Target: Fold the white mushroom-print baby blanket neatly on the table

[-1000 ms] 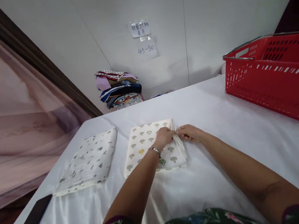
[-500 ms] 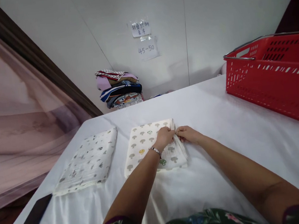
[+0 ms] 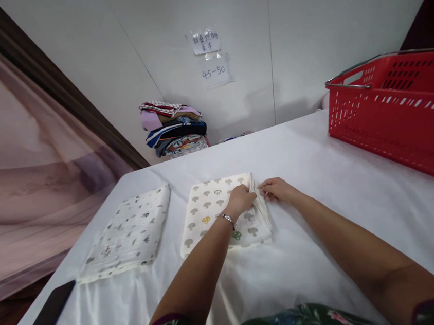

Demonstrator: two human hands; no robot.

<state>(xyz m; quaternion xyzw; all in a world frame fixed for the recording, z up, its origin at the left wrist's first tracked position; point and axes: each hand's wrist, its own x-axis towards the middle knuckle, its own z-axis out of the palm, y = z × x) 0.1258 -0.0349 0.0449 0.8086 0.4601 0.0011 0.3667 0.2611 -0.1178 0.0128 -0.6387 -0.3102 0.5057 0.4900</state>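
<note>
A folded cream muslin cloth (image 3: 206, 205) printed with grey, green and yellow mushrooms lies flat in front of me. My left hand (image 3: 241, 199), with a bracelet at the wrist, pinches the layered right edge of this cloth and lifts it slightly. Just to the right of that edge is my right hand (image 3: 278, 190), its fingers bent and a little apart, with nothing visible in them. A second folded white cloth (image 3: 129, 233) with small grey prints lies to the left, touched by neither hand.
A white sheet (image 3: 297, 149) covers the table. The red plastic basket (image 3: 399, 122) stands at the right. At the left front edge lies a dark flat object (image 3: 43, 323). Beyond the far edge is a pile of folded fabrics (image 3: 174, 128); a pink curtain (image 3: 38, 160) hangs at left.
My right hand has let go of the cloth's right edge and moved slightly right. My left hand stays on the edge, its grip a little more closed.
</note>
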